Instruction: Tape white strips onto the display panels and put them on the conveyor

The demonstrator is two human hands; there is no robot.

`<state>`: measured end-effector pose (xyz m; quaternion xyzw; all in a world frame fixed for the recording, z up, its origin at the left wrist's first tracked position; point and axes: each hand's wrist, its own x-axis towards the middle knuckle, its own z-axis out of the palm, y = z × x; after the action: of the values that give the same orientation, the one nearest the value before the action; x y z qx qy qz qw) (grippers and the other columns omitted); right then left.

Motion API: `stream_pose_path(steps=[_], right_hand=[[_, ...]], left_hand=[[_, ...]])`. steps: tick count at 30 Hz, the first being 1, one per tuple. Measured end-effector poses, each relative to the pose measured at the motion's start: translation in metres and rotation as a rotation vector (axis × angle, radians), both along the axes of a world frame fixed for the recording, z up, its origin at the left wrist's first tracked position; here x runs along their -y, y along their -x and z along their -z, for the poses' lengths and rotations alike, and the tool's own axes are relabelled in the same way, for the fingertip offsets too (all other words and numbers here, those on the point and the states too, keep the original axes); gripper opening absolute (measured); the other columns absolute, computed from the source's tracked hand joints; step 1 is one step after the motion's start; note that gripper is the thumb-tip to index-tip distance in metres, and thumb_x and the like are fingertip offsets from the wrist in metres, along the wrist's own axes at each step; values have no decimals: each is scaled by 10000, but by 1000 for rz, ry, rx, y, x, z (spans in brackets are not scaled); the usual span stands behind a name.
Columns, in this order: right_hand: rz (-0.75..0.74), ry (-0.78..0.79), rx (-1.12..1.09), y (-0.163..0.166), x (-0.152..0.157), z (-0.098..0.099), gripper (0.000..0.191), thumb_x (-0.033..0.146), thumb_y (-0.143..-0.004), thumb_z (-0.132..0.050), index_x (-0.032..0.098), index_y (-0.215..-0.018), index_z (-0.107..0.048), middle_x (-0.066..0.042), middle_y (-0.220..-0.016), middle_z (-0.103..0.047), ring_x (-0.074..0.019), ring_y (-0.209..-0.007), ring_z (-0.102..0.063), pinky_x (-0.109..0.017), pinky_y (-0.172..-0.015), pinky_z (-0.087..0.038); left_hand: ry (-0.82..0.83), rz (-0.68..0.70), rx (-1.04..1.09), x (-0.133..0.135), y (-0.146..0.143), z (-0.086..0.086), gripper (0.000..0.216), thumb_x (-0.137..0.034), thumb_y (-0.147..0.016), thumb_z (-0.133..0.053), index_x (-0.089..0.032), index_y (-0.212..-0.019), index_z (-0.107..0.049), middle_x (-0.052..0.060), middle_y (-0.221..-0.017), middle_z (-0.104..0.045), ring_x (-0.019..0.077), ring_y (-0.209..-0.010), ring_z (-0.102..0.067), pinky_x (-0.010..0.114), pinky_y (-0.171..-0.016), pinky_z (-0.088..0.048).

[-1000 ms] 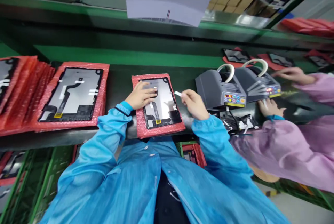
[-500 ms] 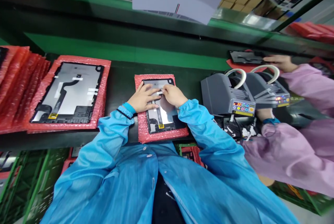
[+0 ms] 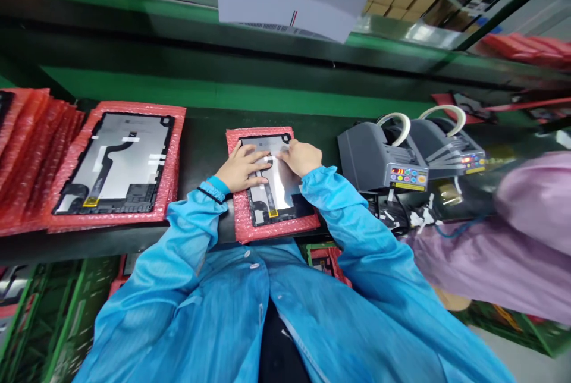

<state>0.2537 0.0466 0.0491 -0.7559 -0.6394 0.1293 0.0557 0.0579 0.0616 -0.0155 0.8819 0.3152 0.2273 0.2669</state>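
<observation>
A tablet back panel (image 3: 277, 190) lies on a red bubble-wrap sheet (image 3: 272, 229) on the dark belt in front of me. My left hand (image 3: 243, 167) rests flat on the panel's left side, fingers spread. My right hand (image 3: 302, 157) presses its fingertips on the panel's upper right. A short white tape strip (image 3: 269, 159) lies on the panel between the two hands, under the fingertips. Neither hand lifts anything off the panel.
A second panel on red bubble wrap (image 3: 116, 160) lies to the left, beside a fanned stack of red sheets (image 3: 27, 145). Two grey tape dispensers (image 3: 388, 160) stand to the right. A co-worker's pink sleeve (image 3: 513, 240) is at the right. Green crates (image 3: 40, 311) sit below.
One second ago my right hand held a white tape strip in the air by the dispenser; it has come down onto the panel and now presses there. The co-worker's hands have left the view.
</observation>
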Motion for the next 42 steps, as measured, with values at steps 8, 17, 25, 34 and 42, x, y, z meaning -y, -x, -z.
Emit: stream_pose_path(steps=[8, 17, 25, 34, 42], right_hand=[[564, -575, -915, -108, 138, 51, 517, 716, -721, -554, 216, -596, -505, 64, -423, -376, -85, -381, -341, -226, -386, -283], [742, -963, -1198, -159, 144, 49, 402, 530, -675, -721, 193, -670, -503, 63, -545, -501, -52, -456, -455, -167, -410, -364], [846, -1146, -1150, -165, 158, 59, 456, 563, -710, -666, 221, -902, -435, 22, -750, -646, -89, -595, -591, -171, -467, -425], [855, -1118, -1137, -164, 135, 58, 515, 452, -658, -736, 246, -928, -348, 69, -693, -606, -113, -606, -636, -171, -444, -386], [562, -1099, -982, -149, 150, 44, 523, 298, -679, -736, 255, -972, -306, 72, -699, -637, -104, -595, -594, -241, -600, -461]], left_hand=[[-193, -10, -200, -4, 4, -4, 562, -539, -895, -456, -183, -1317, -563, 99, -1411, -527, 345, -1308, -361, 594, -1147, -107], [-360, -44, -279, 11, -20, -36, 444, -509, -909, -439, -223, -1175, -649, 81, -1365, -565, 360, -1285, -396, 622, -1104, -185], [-366, 40, -232, 19, -49, -42, 364, -462, -903, -472, -226, -1069, -694, 90, -1338, -568, 354, -1268, -405, 658, -1101, -186], [-339, 49, -212, 24, -54, -38, 322, -416, -899, -489, -233, -1061, -699, 90, -1304, -585, 342, -1263, -412, 650, -1124, -166], [-259, 113, -61, 29, -73, -45, 360, -465, -907, -507, -199, -1081, -676, 107, -1192, -635, 294, -1172, -458, 528, -1052, -338]])
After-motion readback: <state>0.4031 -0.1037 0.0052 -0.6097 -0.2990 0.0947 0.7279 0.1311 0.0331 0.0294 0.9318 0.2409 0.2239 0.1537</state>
